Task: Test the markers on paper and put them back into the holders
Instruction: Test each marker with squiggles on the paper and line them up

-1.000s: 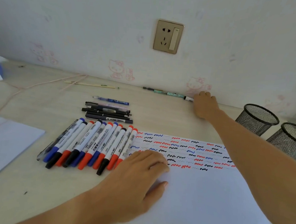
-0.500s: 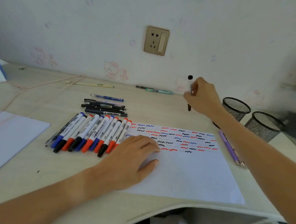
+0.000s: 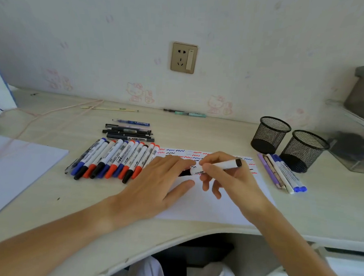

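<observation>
Pale wall with a socket (image 3: 184, 57) backs the worktop (image 3: 47, 194) we look down on. Half a second ago our right hand (image 3: 227, 178) was lifted near the wall at upper right, holding a marker upright; now it has come down over the paper (image 3: 215, 205) at frame centre, and the view has swung so both holders (image 3: 271, 135) show fully at right. Our right fingers (image 3: 209, 167) pinch the marker (image 3: 215, 166), which lies nearly level above the sheet: white barrel, black end toward the right, black cap end toward the left, where it meets the fingertips of our left hand (image 3: 159, 185). That left hand stays flat on the paper, fingers straight. We cannot tell whether it grips the cap. Squiggles in red, blue and black run along the sheet's top edge. A row of markers (image 3: 116, 159) lies left of the paper, darker pens (image 3: 128, 132) above them, and a few pens (image 3: 280, 174) sit beside the holders.
</observation>
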